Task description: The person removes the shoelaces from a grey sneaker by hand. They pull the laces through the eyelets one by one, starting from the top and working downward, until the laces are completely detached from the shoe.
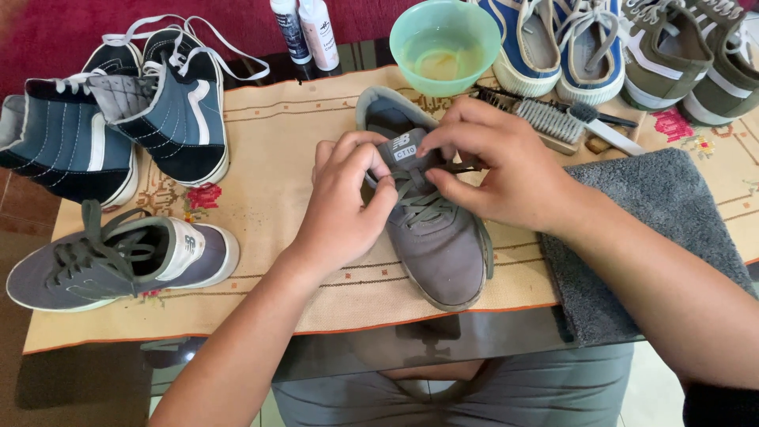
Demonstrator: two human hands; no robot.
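Grey laces (423, 207) on the grey suede sneaker (439, 245) at frame centre remained mostly threaded, the left hand (344, 205) and right hand (498, 170) each pinching them closed near the tongue.

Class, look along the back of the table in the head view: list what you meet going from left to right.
Pair of navy high-top sneakers → two small bottles → green bowl → pair of blue sneakers → pair of olive sneakers.
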